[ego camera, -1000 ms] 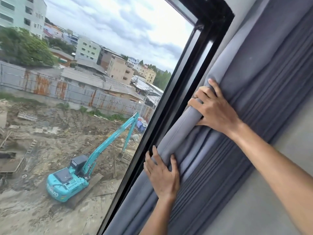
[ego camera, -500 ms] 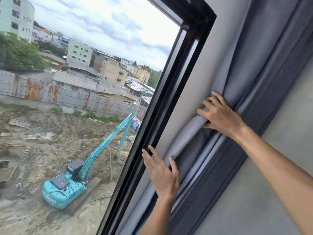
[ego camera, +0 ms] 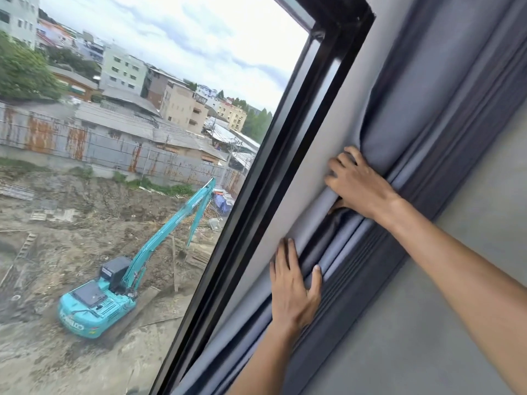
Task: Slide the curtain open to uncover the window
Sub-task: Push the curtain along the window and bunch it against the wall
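Since a second ago the curtain has slid off the window onto the wall beside its frame. Right hand grips the leading fold; left hand presses flat, grip open. Glass looks uncovered; only final bunching remains.

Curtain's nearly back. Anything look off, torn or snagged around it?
Nothing stands out. The grey curtain is bunched in folds against the wall, no tear visible. The right hand closes on its leading fold; the left hand lies flat on it lower down. The black window frame is uncovered and looks intact.
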The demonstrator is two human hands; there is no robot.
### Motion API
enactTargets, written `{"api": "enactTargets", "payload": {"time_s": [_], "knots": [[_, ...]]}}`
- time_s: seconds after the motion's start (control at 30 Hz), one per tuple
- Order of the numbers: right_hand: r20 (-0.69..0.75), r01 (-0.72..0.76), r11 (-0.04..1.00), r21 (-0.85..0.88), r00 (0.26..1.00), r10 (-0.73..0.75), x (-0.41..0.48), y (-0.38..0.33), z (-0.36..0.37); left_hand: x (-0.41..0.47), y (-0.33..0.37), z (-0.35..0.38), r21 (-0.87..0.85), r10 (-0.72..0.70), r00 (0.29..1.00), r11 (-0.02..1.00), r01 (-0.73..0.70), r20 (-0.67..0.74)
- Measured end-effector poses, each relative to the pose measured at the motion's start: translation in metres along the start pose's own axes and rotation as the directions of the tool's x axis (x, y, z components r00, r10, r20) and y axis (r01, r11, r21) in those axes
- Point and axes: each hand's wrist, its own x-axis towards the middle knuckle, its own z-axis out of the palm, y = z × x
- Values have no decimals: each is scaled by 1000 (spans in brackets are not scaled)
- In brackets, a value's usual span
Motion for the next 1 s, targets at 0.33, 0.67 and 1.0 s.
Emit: {"api": "enactTargets", "payload": {"time_s": [0.33,0.67,1.0], "knots": [[-107,8,1000,13,994,-6,-3,12,35,5,2,31,-81,-1,993,997,10,118],[-106,13,997,71,994,-6,-7,29,59,19,-1,51,-114,38,983,993,-18,178],[-44,-57,983,173,997,66,-8,18,41,23,-1,27,-46,52,982,998,-45,179]]}}
